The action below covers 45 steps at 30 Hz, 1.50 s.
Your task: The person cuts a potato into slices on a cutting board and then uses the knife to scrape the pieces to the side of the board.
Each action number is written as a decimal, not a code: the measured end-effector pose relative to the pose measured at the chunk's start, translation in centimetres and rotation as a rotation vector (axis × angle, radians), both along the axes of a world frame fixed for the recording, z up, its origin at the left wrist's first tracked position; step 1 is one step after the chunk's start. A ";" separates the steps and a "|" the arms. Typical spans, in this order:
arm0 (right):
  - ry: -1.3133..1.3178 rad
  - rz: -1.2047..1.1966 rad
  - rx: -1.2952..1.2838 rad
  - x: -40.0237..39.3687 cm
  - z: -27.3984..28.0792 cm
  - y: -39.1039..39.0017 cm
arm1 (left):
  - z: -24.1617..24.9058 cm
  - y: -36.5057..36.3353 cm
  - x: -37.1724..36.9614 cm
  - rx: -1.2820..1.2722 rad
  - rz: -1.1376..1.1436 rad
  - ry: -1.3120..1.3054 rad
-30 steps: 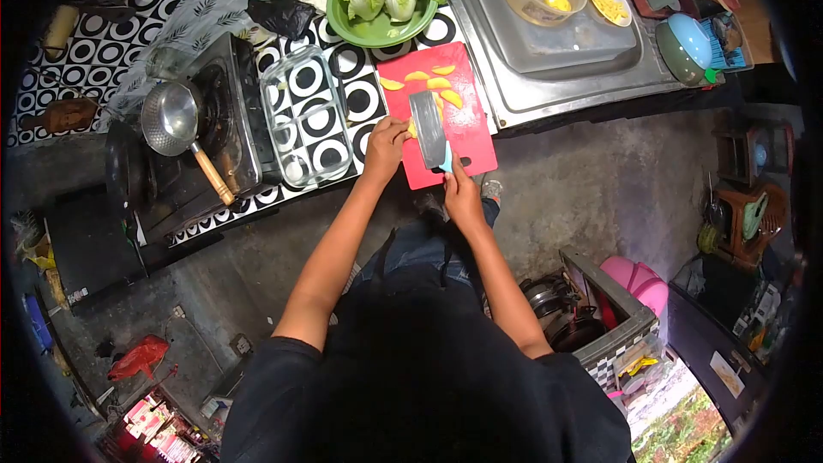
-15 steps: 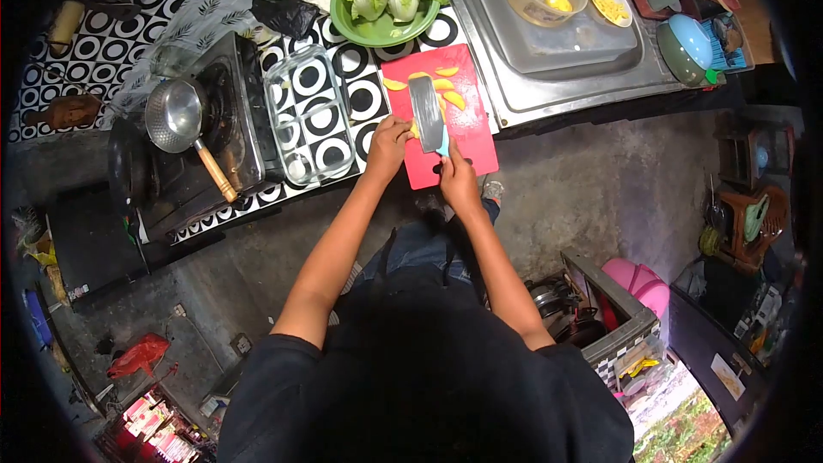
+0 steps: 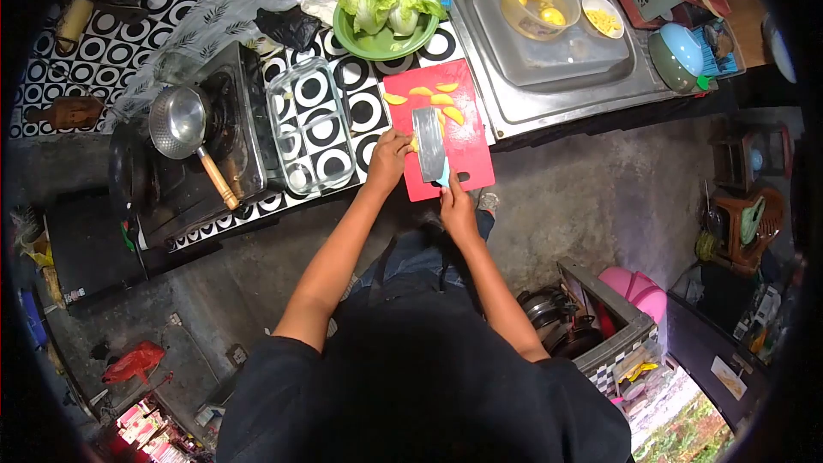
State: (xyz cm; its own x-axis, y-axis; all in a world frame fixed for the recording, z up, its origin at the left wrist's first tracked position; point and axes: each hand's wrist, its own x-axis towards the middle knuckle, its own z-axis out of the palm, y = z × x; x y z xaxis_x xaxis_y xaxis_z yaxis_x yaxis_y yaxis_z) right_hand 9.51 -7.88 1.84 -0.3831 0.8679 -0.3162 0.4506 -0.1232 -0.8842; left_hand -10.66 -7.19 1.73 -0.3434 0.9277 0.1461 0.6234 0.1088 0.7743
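Note:
A cleaver [image 3: 429, 146] with a broad grey blade and light blue handle is held in my right hand [image 3: 459, 213], fingers wrapped round the handle. Its blade stands over the red cutting board [image 3: 473, 141]. My left hand [image 3: 388, 160] is closed at the board's left edge, its fingertips pinching a small yellow piece [image 3: 415, 144] beside the blade. Several yellow wedges [image 3: 441, 99], apparently potato, lie on the board beyond the blade tip. The blade hides part of one wedge.
A green bowl of leafy cabbage [image 3: 387, 45] stands behind the board. Left are a glass dish [image 3: 350, 141] and a stove with a wooden-handled pan [image 3: 178, 123]. On the sink's right sit a clear tub [image 3: 559, 33] with yellow pieces and a small bowl [image 3: 603, 16] of cut bits.
The cleaver has drawn back toward me across the board, uncovering more of the wedges. My left hand keeps its place beside the blade. The whole view has shifted slightly.

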 end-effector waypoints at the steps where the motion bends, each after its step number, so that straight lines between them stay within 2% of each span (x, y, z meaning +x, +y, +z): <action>1: 0.004 -0.004 0.014 -0.3 -0.1 0.3 | -0.2 0.1 -0.1 0.008 -0.005 -0.005; 3: 0.009 -0.010 0.041 -1.0 -0.1 1.3 | -0.5 0.0 -0.2 0.022 -0.014 -0.017; 6: -0.108 0.017 -0.088 -1.8 2.4 2.1 | -0.2 -0.2 -0.3 0.021 -0.032 0.014; 9: -0.071 0.002 -0.080 -1.6 2.3 1.6 | 0.2 -0.3 -0.4 0.017 -0.055 0.020; 12: 0.035 0.019 0.274 -1.3 2.4 1.2 | 0.5 -0.3 -0.1 -0.010 -0.032 -0.017; 21: -0.166 0.207 0.441 0.0 3.6 0.6 | 0.2 -0.9 1.8 0.022 0.057 -0.010; 24: -0.279 0.251 0.397 -0.3 4.1 0.1 | 0.0 -0.7 2.4 0.014 0.130 -0.047; 31: -0.266 0.243 0.391 -0.9 4.2 -0.1 | -0.6 0.0 4.0 -0.019 0.310 -0.233; 37: -0.265 0.265 0.408 -1.3 4.0 -0.1 | -0.5 0.3 4.2 -0.040 0.360 -0.171; 45: -0.272 0.266 0.339 -1.7 4.3 0.3 | -0.1 1.1 4.1 -0.127 0.397 -0.336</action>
